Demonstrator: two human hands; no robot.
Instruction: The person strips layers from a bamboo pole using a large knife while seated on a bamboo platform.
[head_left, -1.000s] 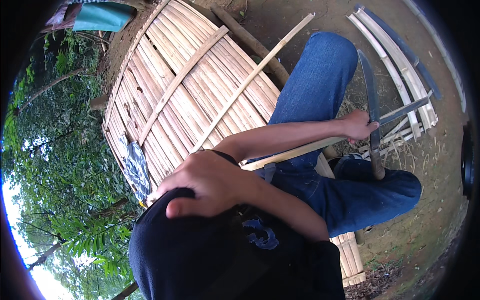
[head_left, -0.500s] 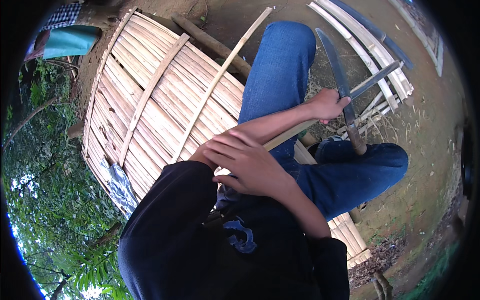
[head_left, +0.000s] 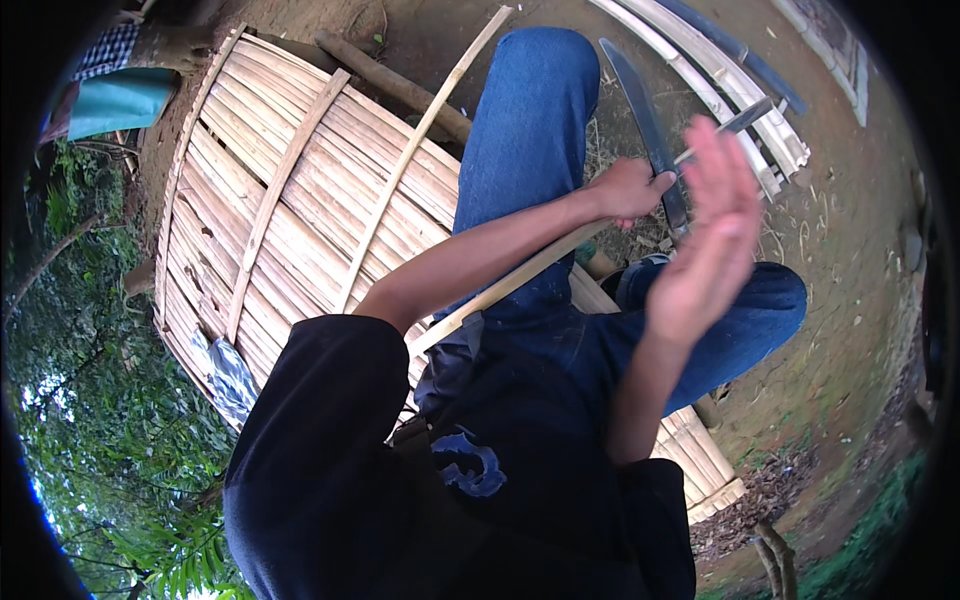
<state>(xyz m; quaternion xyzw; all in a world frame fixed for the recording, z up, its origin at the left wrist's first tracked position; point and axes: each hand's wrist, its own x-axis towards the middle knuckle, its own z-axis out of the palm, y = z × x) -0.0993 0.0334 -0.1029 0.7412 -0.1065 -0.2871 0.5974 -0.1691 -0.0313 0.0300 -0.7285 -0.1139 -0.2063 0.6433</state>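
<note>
My left hand (head_left: 630, 190) is closed around a long bamboo strip (head_left: 500, 288), which runs from beside my waist up past my raised knee to the right. A machete (head_left: 640, 105) crosses the strip beside my left thumb, blade pointing away from me. Whether its blade is wedged into the strip or only touches it, I cannot tell. My right hand (head_left: 705, 240) is raised in front of the machete's lower part and hides its handle. Its fingers are stretched out, smeared by motion, with nothing visible in them.
A bamboo slat platform (head_left: 310, 225) spreads to my left, with another strip (head_left: 420, 140) lying across it. Patterned cloth (head_left: 232, 378) lies at its edge. Split bamboo lengths (head_left: 715, 75) rest on the dirt at upper right. My jeans-clad legs (head_left: 530, 120) are bent.
My right hand has left my left forearm and swung up and right toward the machete handle. The left hand keeps its grip on the strip. The whole view has shifted slightly.
</note>
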